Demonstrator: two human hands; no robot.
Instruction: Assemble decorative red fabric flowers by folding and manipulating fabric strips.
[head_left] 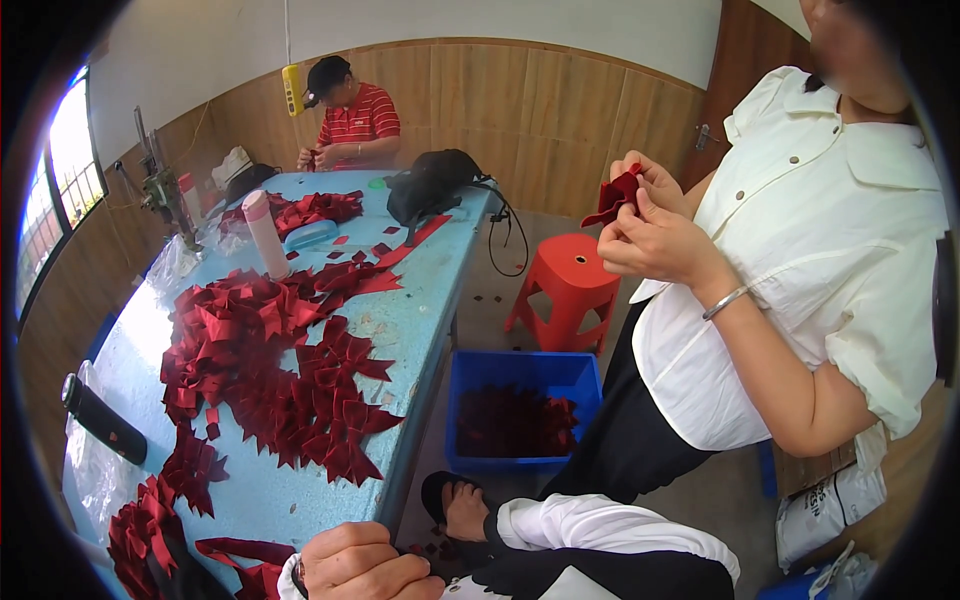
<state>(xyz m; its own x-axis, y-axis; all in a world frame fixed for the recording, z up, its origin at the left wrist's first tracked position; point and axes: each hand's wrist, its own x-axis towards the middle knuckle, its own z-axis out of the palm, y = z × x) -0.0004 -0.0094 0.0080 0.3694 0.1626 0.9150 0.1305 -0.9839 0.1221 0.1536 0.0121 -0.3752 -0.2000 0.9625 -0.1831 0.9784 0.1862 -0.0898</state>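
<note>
- Head view: a large heap of folded red bows (240, 340) spreads over the blue table (420, 320); these look shaped already, though whether any is finished I cannot tell.
- A darker red pile (515, 420) sits in the blue bin (525, 368).
- Work seems to remain: 1 loose red strip (245, 552) lies just beside the left hand (365, 565), and 1 co-worker (790, 220) in white pinches 1 red piece (618, 197).
- The left hand is at the lower edge, its back upward, knuckles bent, fingers curled toward the right; whether they grip anything is hidden.
- The right hand cannot be made out, so its grip cannot be told.
</note>
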